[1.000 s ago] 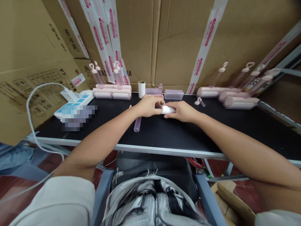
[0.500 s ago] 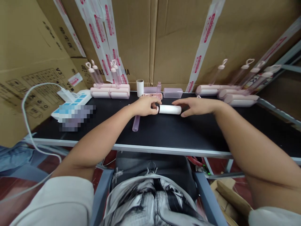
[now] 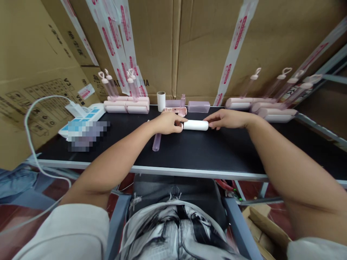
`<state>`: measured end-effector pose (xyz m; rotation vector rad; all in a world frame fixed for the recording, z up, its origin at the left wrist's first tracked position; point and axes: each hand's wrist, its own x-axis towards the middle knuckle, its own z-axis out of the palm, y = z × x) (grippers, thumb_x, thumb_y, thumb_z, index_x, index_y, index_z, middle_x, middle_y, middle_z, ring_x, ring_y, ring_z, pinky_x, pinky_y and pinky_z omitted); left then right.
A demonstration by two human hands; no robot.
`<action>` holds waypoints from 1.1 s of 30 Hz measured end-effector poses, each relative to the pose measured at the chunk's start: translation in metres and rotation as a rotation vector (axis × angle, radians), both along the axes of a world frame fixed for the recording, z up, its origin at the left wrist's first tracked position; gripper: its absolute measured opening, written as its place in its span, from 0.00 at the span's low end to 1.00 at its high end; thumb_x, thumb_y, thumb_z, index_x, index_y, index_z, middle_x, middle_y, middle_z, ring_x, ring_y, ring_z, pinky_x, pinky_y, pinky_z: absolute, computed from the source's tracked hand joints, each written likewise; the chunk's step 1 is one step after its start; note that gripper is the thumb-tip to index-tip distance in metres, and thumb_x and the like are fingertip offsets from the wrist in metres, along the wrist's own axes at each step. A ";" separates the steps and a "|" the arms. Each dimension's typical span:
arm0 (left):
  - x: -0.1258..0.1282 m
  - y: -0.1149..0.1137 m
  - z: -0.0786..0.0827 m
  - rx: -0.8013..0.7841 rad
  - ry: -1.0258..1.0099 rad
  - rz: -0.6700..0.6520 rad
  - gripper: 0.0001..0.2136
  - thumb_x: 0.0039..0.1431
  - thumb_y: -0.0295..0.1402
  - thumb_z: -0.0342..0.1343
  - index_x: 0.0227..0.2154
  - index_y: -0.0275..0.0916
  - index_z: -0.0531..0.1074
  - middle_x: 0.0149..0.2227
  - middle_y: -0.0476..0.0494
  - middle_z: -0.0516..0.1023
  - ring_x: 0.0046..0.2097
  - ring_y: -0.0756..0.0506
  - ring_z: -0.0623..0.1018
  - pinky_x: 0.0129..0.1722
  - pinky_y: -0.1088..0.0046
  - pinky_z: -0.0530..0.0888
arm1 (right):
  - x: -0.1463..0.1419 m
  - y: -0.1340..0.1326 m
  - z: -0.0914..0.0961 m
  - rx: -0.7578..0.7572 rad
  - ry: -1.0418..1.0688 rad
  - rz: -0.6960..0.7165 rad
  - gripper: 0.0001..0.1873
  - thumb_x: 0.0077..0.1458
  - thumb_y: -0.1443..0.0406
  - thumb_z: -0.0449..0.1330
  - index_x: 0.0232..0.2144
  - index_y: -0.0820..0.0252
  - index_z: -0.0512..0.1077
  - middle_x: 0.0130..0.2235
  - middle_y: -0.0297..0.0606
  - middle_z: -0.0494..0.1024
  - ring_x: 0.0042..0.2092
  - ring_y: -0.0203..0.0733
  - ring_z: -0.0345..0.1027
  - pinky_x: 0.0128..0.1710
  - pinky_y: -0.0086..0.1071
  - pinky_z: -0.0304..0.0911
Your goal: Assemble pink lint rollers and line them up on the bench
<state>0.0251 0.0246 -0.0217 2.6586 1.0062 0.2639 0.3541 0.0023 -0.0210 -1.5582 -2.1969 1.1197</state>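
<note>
Your left hand (image 3: 167, 123) has its grip pinched on the left end of the white roll (image 3: 195, 125), which lies flat mid-bench on the black bench (image 3: 189, 151), while your right hand (image 3: 226, 119) just has its fingertips touching the roll's right end, grip loose and mostly open. Going left to right you've got the white power strip (image 3: 86, 116), a clear pink tube (image 3: 156, 141) lying right by your left wrist, and finished pink rollers (image 3: 267, 112) lined up at the back right.
</note>
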 end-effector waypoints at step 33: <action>-0.007 0.005 0.001 -0.071 -0.178 -0.003 0.29 0.59 0.32 0.65 0.65 0.40 0.79 0.47 0.44 0.89 0.45 0.44 0.85 0.53 0.66 0.77 | -0.003 0.011 -0.010 0.556 -0.074 -0.183 0.19 0.57 0.48 0.65 0.40 0.55 0.83 0.39 0.41 0.87 0.42 0.52 0.79 0.46 0.45 0.74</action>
